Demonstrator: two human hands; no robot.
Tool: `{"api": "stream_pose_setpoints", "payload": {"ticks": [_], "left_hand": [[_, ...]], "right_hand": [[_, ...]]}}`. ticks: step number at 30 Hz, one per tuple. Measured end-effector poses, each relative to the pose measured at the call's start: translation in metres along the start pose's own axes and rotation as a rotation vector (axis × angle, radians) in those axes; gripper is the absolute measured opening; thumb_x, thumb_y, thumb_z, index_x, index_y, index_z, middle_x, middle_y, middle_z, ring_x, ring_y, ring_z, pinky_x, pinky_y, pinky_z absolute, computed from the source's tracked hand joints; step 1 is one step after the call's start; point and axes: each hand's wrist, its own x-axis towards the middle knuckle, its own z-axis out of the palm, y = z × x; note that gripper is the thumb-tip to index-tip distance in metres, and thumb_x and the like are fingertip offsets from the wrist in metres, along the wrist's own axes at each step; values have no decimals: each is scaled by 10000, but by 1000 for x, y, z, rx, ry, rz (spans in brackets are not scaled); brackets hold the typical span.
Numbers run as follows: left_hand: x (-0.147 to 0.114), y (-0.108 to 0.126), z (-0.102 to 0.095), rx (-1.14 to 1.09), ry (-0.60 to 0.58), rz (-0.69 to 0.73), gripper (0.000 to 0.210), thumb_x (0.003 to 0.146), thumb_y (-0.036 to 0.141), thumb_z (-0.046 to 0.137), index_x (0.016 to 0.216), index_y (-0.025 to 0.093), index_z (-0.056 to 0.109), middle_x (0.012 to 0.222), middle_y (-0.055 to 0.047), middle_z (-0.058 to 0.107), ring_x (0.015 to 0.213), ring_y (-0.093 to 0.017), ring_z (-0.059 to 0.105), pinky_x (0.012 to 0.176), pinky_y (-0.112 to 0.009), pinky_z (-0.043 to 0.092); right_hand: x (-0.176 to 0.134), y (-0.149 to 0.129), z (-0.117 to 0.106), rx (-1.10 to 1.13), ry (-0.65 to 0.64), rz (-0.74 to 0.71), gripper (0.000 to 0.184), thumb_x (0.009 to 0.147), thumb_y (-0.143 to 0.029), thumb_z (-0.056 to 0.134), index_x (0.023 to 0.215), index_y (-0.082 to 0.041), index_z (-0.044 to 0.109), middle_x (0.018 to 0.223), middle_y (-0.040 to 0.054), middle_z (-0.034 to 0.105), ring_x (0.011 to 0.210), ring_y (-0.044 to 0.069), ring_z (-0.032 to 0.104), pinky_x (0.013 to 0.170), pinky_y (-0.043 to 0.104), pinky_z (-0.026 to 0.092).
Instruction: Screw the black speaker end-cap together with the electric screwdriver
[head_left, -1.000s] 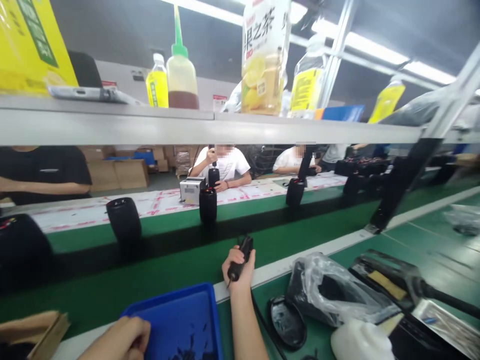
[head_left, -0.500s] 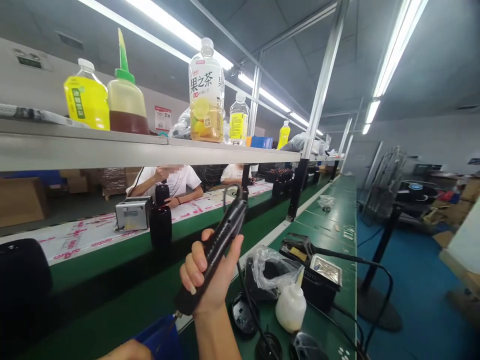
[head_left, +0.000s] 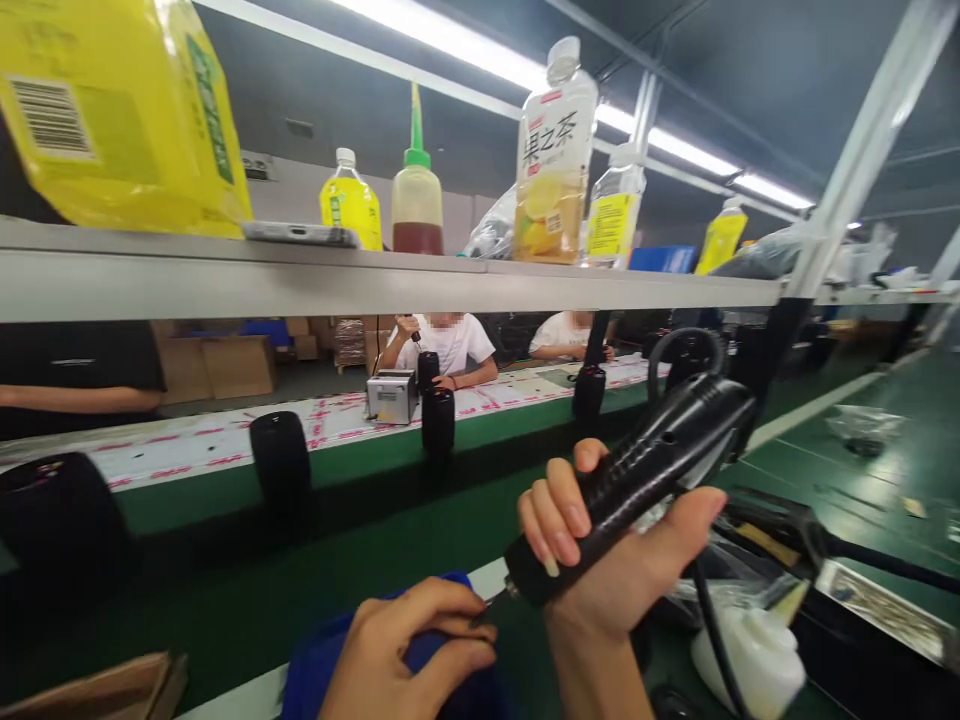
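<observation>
Green conveyor bench (head_left: 225,590): right hand (head_left: 622,560) grips electric screwdriver (head_left: 637,480) tilted.

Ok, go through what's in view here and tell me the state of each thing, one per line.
Right hand: closed around the electric screwdriver.
Electric screwdriver: held tilted, tip down-left.
Left hand: fingers pinched at the screwdriver tip, over the blue bin.
Blue bin: mostly hidden.
Black speakers: upright on the belt.

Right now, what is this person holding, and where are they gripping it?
The right hand grips a black electric screwdriver around the lower part of its barrel, near the tip. The left hand's fingers pinch at the tip; what they hold is too small to tell.
</observation>
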Motion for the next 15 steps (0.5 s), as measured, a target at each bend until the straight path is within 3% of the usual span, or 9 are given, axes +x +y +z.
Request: {"api": "stream_pose_setpoints", "payload": {"ticks": [8,15], "left_hand": [[-6,19,-8,120,-43,-35,198,815,156,705,846,327,799,890,138,798,897,-92,730,915,-158,449],[-3,15,1,84,-87,24,209,887,177,687,963,331,806,945,121,804,970,-140,734,977,-251,438]], "right_hand": [[5,-5,0,-224,-40,-2,644,740,-822,661,857,-192,609,521,-75,428,317,68,331,291,183,381],[13,-20,-6,-414,-5,11,628,560,-811,762,725,-222,619,434,-74,364,244,92,253,214,230,275]]}}
